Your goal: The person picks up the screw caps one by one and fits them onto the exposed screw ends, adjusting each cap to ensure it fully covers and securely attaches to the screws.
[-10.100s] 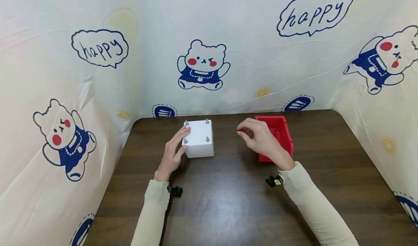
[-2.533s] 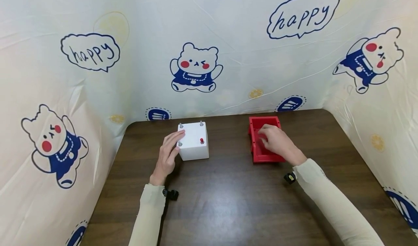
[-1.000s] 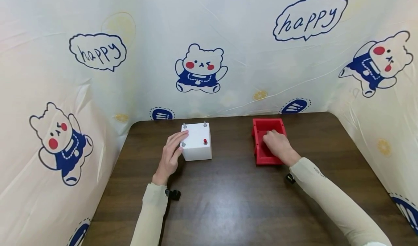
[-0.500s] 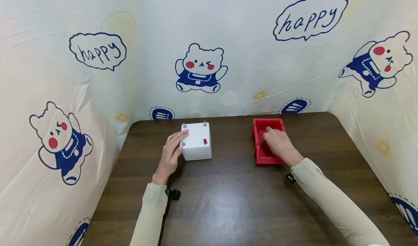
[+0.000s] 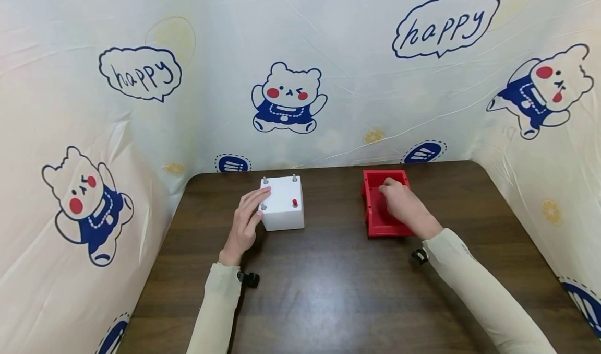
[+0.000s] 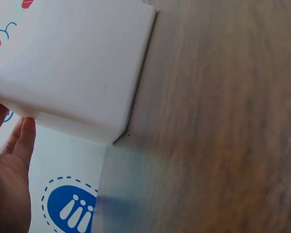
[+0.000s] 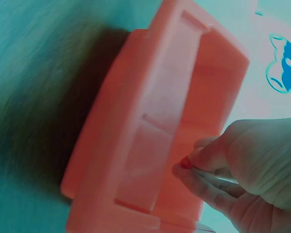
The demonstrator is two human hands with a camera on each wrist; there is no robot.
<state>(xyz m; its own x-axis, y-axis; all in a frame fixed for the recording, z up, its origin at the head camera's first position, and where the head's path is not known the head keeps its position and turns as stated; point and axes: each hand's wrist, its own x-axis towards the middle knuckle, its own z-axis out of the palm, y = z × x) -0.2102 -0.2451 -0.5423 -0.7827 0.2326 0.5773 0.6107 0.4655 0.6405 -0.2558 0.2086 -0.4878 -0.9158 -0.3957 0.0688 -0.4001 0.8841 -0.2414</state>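
A white box (image 5: 283,219) stands on the table with a grey bolt end sticking up near each corner of its top. A small red cap (image 5: 295,202) sits on the front right bolt. My left hand (image 5: 241,227) rests against the box's left side, its fingers on the top edge and straight; in the left wrist view the fingertips touch the white box (image 6: 82,63). Over the red bin (image 5: 389,231), my right hand (image 5: 406,208) pinches a small red piece (image 7: 186,163) between thumb and fingers, seen in the right wrist view. The hand hides part of the bin's inside.
The brown wooden table (image 5: 319,281) runs between box and bin. A pale printed cloth (image 5: 347,56) with bear drawings hangs behind the table and along both sides. Small black wrist cameras sit at both sleeves.
Since the earliest frame, a red cap has appeared on the box's front right bolt. Over the last second my right hand has come up slightly from inside the bin. My left hand stays put.
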